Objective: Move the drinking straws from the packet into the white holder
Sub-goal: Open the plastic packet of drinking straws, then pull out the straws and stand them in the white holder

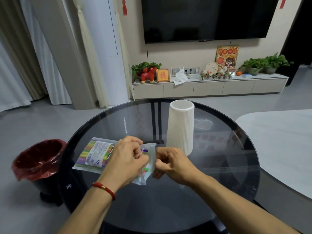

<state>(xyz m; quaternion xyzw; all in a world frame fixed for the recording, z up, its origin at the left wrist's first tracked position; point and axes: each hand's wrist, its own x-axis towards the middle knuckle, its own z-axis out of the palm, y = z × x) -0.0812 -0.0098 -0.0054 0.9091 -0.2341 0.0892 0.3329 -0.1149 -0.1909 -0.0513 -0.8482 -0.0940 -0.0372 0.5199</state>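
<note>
Bin with a red liner stands on the floor at about nine o'clock from the round glass table. On the table, the packet lies flat at the left, its coloured straws still inside, its right end lifted between the two hands. The left hand, a red bracelet at its wrist, has its fingers curled and pinching the clear plastic at that end; the right hand pinches the same plastic from the other side, fingers bunched tight. The step looks like opening the packet, with no straw out yet. The white holder stands upright at about one o'clock from the hands, just beyond the right hand, its mouth open and seemingly empty. Next the plastic must part wide enough to draw the straws out.
</note>
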